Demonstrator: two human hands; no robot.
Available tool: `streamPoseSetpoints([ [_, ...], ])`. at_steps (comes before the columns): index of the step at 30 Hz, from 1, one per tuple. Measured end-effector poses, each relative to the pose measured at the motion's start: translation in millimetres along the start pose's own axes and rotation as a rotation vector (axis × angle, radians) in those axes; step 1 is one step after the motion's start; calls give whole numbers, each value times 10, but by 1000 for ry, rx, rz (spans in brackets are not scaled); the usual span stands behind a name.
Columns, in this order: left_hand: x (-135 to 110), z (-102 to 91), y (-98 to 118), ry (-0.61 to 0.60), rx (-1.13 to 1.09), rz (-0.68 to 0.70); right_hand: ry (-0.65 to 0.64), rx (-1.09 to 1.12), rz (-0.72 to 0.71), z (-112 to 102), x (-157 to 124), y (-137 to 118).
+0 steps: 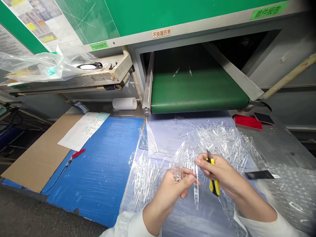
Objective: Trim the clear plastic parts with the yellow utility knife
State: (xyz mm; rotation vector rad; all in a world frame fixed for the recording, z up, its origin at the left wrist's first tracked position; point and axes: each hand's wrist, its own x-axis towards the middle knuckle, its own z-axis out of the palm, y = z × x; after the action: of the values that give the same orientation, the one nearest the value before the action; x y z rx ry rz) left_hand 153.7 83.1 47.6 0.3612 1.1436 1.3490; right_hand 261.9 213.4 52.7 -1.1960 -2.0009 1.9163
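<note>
My left hand point(174, 187) is closed in a pinch on a clear plastic strip of moulded parts point(196, 189), which hangs down between both hands. My right hand point(219, 171) is wrapped round a yellow and black utility knife point(213, 179), its blade tip pointing up beside the strip's top end. Both hands hover over a heap of clear plastic pieces point(222, 140) on a pale sheet. A second, smaller heap of clear pieces point(145, 174) lies just left of my left hand.
A green conveyor belt point(197, 90) ends right behind the heap. Blue corrugated sheet point(103, 164), cardboard point(41, 154), a paper form point(82, 130) and a red-handled tool point(75, 155) lie left. A white roll point(124, 103), red booklet point(248, 121) and bubble wrap point(291, 187) are nearby.
</note>
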Motion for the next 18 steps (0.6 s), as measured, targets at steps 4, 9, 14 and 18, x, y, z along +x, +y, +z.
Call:
streamPoseSetpoints([
  [4,-9,34,26,-41,-30,8,-18,96,-3,98,-125,-37],
  [9,-38,40,24,-32,-50,-37,-12,110,-26,134,-129,-51],
  [14,-83,59,64,41,34,-26,8,45,-103,164,-177,-34],
  [18,-154,47,128,91,162,32,4,-147,-182,163,-397,26],
])
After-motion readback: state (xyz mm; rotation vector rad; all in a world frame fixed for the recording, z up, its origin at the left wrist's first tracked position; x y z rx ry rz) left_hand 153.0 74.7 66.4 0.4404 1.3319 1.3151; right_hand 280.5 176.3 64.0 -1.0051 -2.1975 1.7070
